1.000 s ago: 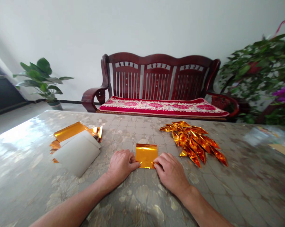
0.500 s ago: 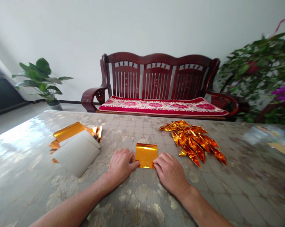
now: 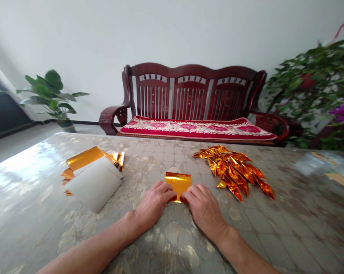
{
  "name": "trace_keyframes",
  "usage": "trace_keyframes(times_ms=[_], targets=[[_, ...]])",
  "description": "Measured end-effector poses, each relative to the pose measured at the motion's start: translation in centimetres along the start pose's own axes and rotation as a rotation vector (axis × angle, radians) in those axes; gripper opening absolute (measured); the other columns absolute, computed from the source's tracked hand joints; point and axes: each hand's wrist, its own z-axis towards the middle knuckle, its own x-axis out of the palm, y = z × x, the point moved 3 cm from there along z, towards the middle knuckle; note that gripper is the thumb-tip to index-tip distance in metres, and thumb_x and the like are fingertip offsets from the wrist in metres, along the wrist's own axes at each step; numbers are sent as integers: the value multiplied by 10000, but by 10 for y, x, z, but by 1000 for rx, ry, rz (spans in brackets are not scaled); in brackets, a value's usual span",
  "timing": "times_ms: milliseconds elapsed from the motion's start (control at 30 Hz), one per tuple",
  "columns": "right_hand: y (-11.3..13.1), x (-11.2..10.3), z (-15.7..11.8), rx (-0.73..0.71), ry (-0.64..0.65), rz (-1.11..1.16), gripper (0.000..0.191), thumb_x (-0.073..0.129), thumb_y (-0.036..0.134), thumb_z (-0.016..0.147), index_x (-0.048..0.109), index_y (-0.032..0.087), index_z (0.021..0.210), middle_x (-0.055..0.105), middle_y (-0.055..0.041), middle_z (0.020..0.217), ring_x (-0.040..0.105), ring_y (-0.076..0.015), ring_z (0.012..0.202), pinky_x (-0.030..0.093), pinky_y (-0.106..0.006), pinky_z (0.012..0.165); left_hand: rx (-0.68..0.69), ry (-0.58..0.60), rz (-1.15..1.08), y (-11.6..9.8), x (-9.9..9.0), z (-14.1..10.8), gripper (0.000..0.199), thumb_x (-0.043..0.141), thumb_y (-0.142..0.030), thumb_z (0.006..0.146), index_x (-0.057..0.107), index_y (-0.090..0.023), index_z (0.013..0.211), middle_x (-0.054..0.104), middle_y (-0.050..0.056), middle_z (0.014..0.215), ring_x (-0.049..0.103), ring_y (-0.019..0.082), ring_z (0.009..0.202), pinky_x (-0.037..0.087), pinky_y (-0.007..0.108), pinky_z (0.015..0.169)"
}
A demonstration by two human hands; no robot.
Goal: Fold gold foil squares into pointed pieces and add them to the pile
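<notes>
A sheet of shiny gold foil paper [image 3: 178,183] lies on the table in front of me, with a crease or band along its far edge. My left hand [image 3: 157,199] is closed on its near left part, fingertips over the paper. At the near right corner, my right hand [image 3: 203,201] pinches the same sheet with curled fingers. The fingertips of both hands almost meet at the near edge, and the thumbs are partly hidden. To the right lies a pile of folded gold foil pieces [image 3: 236,169] with pointed ends.
On the left is a stack of foil sheets, some with the white backing [image 3: 96,186] up and one gold side [image 3: 84,158] up. A clear plastic bag [image 3: 317,161] lies far right on the patterned table [image 3: 149,152]. Behind stand a wooden bench [image 3: 189,72] and potted plants [image 3: 53,93].
My left hand has slid right and inward over the sheet's near edge. The right hand has shifted slightly inward, bringing the fingertips closer together.
</notes>
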Motion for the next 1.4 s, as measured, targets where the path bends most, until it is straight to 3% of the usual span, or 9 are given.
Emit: trace_keyframes(times_ms=[133, 267, 500, 667, 800, 1033, 1167, 1300, 1400], targets=[[2, 3, -1, -94, 17, 6, 125, 569, 181, 963, 678, 229, 924, 610, -14, 863, 525, -185, 853, 355, -321, 763, 124, 123, 110, -6, 4, -3, 201, 522, -211, 990, 660, -232, 1135, 669, 27, 995, 594, 183, 963, 482, 303, 878], [2, -1, -3, -155, 12, -5, 154, 555, 170, 968, 693, 231, 997, 648, -21, 881, 547, -181, 862, 363, -318, 775, 136, 171, 245, -14, 4, -10, 266, 513, -170, 976, 588, -206, 1228, 665, 65, 1060, 610, 204, 989, 494, 339, 899], [15, -11, -8, -181, 97, -146, 258, 582, 91, 915, 666, 193, 1136, 701, -61, 1039, 629, -204, 913, 448, -343, 811, 164, 165, 462, -24, 17, -23, 424, 462, -103, 953, 484, -124, 1376, 571, 167, 1383, 560, 278, 1248, 464, 405, 1008], [24, -5, -15, -155, 92, -261, 389, 487, 1, 881, 649, 164, 1195, 696, -111, 1204, 665, -231, 1008, 507, -369, 826, 109, 135, 557, -25, 25, -28, 435, 450, -88, 930, 504, -122, 1360, 569, 186, 1398, 557, 289, 1269, 484, 416, 981], [24, 0, -21, -101, 103, -372, 436, 487, -36, 815, 661, 119, 1184, 700, -154, 1193, 679, -259, 995, 521, -386, 837, 55, 148, 620, -25, 24, -30, 450, 482, -75, 898, 513, -81, 1346, 556, 223, 1398, 563, 312, 1255, 482, 431, 981], [23, -12, -15, -30, 184, -398, 286, 521, -28, 812, 688, 159, 950, 702, -101, 878, 646, -256, 801, 469, -381, 701, 28, 186, 642, -24, 14, -27, 273, 472, -45, 893, 596, -95, 1131, 638, 179, 1139, 605, 282, 1035, 502, 407, 835], [20, -13, -9, -12, 168, -372, 231, 536, -6, 836, 652, 193, 830, 670, -75, 822, 613, -239, 762, 420, -376, 709, 39, 190, 652, -23, 14, -25, 228, 448, -35, 898, 585, -127, 1056, 623, 132, 1002, 593, 256, 893, 481, 383, 748], [13, -10, -10, 50, 144, -299, 178, 572, 51, 864, 650, 210, 881, 657, -63, 852, 609, -239, 792, 394, -377, 717, 57, 188, 677, -24, 14, -21, 222, 477, -56, 895, 579, -126, 1080, 612, 115, 957, 579, 246, 825, 456, 366, 689], [13, -10, -9, 49, 137, -271, 229, 622, 155, 895, 644, 238, 1108, 662, -54, 915, 608, -238, 824, 388, -377, 721, 70, 198, 682, -24, 14, -17, 209, 504, -71, 894, 586, -122, 1079, 609, 101, 926, 568, 235, 785, 435, 352, 659]])
